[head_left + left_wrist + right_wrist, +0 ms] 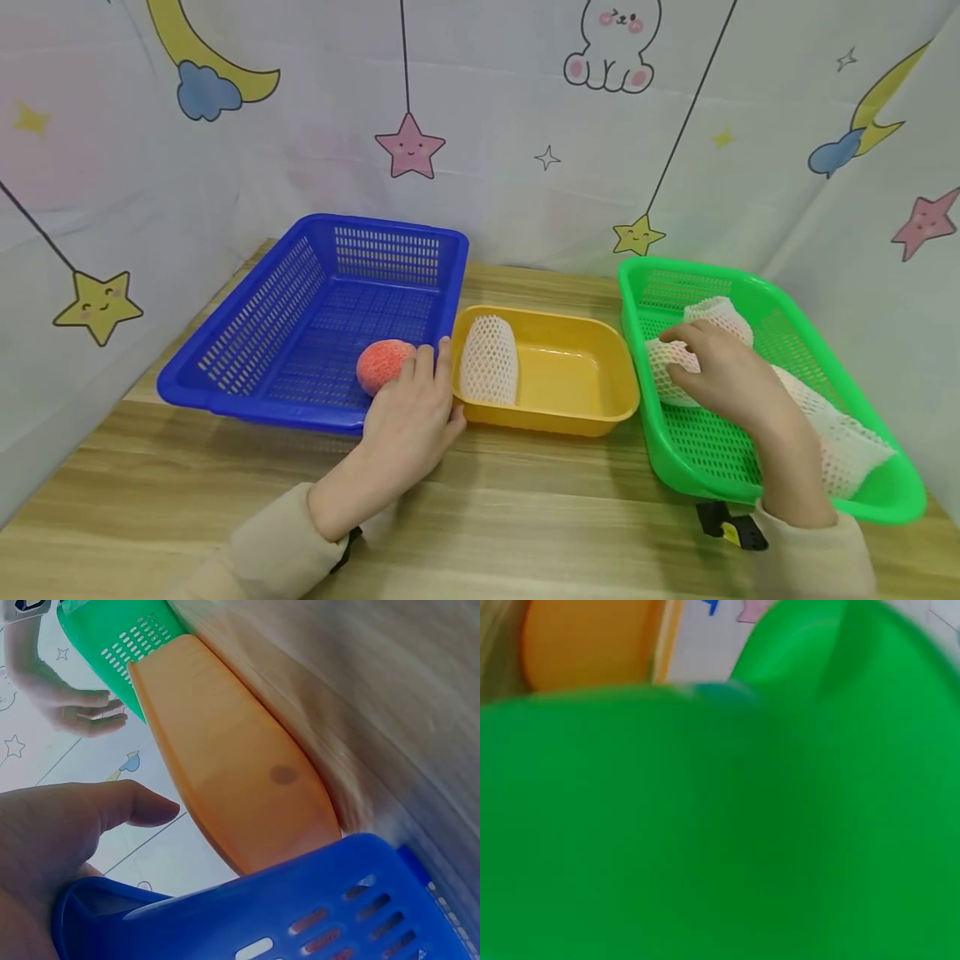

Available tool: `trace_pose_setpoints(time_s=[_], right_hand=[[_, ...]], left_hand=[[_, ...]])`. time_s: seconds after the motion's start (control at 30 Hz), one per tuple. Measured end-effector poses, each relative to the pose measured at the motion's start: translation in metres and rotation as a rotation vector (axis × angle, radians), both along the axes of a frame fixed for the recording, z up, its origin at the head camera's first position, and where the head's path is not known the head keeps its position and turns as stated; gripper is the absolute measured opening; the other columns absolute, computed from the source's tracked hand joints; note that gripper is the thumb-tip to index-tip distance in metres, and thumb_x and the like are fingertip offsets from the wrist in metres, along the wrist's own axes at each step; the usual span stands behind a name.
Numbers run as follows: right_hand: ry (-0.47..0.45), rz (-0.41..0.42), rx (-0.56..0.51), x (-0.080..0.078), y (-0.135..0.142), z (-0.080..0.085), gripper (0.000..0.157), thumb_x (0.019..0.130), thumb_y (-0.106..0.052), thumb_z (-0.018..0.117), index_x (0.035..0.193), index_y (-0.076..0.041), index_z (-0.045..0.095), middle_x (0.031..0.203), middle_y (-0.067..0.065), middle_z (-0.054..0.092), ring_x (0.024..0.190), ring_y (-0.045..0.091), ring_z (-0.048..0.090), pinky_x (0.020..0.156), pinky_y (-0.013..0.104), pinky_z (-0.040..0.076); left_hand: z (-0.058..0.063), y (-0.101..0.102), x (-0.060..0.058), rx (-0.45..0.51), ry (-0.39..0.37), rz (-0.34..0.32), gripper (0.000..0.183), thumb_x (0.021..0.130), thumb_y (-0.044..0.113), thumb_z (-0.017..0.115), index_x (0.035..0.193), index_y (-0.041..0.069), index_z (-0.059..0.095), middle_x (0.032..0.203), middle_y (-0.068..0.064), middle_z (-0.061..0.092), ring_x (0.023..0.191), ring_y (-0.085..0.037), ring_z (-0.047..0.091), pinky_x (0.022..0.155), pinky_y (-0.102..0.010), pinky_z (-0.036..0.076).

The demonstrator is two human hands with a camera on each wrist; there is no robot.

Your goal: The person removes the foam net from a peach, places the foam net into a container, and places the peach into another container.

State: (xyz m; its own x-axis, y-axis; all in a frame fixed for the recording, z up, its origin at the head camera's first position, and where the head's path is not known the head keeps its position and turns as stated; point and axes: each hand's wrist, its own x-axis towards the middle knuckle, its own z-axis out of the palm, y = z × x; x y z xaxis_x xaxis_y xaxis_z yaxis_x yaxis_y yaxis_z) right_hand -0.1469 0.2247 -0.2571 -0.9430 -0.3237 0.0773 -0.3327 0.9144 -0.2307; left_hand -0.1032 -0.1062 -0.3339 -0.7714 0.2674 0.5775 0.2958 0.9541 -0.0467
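At the near right corner of the blue basket (247,406), my left hand (411,412) lies across the rim with its fingers extended inside. A round reddish-pink fruit (381,367), perhaps a peach, sits in that basket right beside these fingers; whether they touch it I cannot tell. In the left wrist view the thumb (146,804) stands away from the basket wall. My right hand (723,375) reaches into the green basket (656,442), thumb and fingers apart over a fruit in a white foam net (667,375). The right wrist view shows mostly blurred green plastic.
Between the baskets stands a yellow tub (570,375) holding a white foam net sleeve (489,362). More white netted items (718,315) lie in the green basket, including a long one (847,446) at its near right. A printed cloth (510,92) hangs behind the wooden table (517,517).
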Motion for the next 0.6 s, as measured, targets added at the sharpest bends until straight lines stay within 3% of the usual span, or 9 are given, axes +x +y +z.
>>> trace_pose_setpoints(time_s=[0.23,0.6], right_hand=[[0.015,-0.011,0.099,-0.001,0.011,-0.010,0.050,0.089,-0.024,0.063,0.132,-0.001,0.051,0.136,0.027,0.048,0.124,0.048,0.043,0.093,0.063,0.041],[0.094,0.036,0.221,-0.005,0.025,-0.022,0.060,0.084,-0.027,0.070,0.135,-0.003,0.049,0.131,0.023,0.051,0.111,0.047,0.050,0.074,0.057,0.050]], left_hand=[[-0.001,0.000,0.000,-0.001,0.017,0.004,0.074,0.070,0.028,0.077,0.129,-0.007,0.053,0.097,-0.017,0.058,0.080,-0.027,0.058,0.050,-0.033,0.049],[-0.001,0.000,-0.001,-0.010,0.007,0.008,0.074,0.072,0.030,0.076,0.131,-0.007,0.052,0.102,-0.019,0.059,0.083,-0.028,0.058,0.051,-0.033,0.050]])
